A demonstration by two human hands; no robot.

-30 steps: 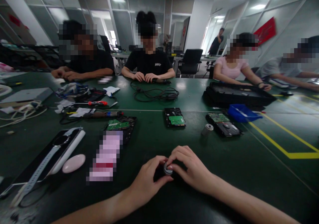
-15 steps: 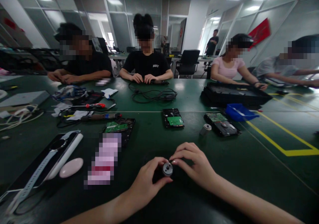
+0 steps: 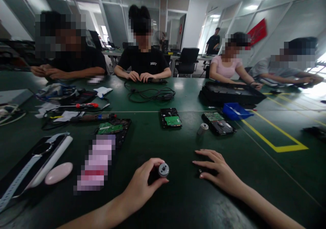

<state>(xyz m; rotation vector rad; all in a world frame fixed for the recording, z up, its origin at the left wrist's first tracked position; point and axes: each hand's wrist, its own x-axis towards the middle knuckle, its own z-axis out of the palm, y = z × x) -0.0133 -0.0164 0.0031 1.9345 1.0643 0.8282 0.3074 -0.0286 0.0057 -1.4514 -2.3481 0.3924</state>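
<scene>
My left hand grips a small round metal motor between thumb and fingers, its end face with small holes turned up toward me. Apart from it on the right, my right hand is low over the table with its fingers spread. A tiny dark part with a bright centre shows beside the right thumb tip; it seems to lie on the tabletop, not in a grip. Beyond the hands, a second metal motor stands near a hard drive with a bare circuit board.
Another hard drive lies ahead. Left are a pink blurred packet, a pink oval object, a watch and a red-handled screwdriver. A blue tray and black case sit right. Several people sit opposite.
My right hand has moved right, away from the motor, and its fingers have spread. A tiny dark part now shows by its thumb. My left hand keeps the motor. The view has shifted.
</scene>
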